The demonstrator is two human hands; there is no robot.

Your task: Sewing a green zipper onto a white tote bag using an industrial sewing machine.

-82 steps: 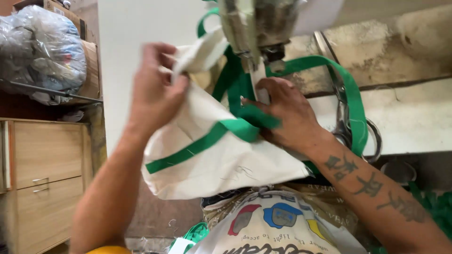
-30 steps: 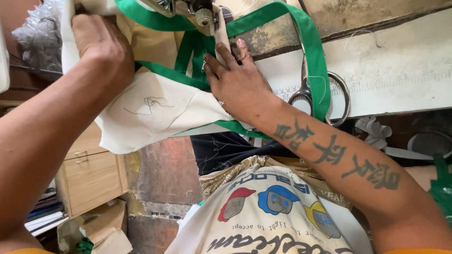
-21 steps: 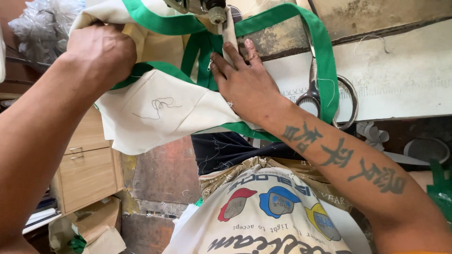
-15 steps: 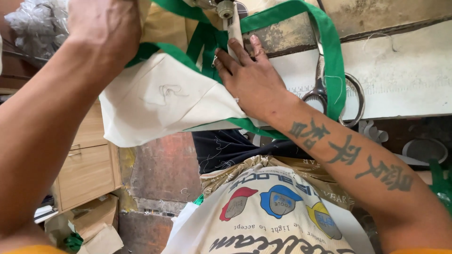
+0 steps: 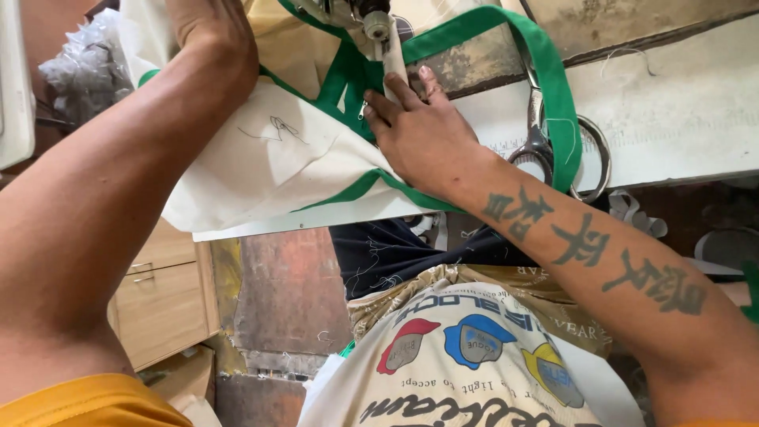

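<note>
A cream cloth bag with green trim lies under the needle head of a sewing machine at the top of the view. My right hand presses flat on the bag's green band right beside the needle, fingers spread. My left hand is at the top left, closed on the bag's upper edge and partly cut off by the frame. A green strap loops off to the right over the table.
Steel scissors lie on the worn white table to the right, under the strap. A printed sack sits on my lap. A wooden drawer cabinet stands lower left, with crumpled plastic above it.
My left hand has risen toward the top left, lifting and turning the bag. My right hand has stayed pressed on the green band by the needle.
</note>
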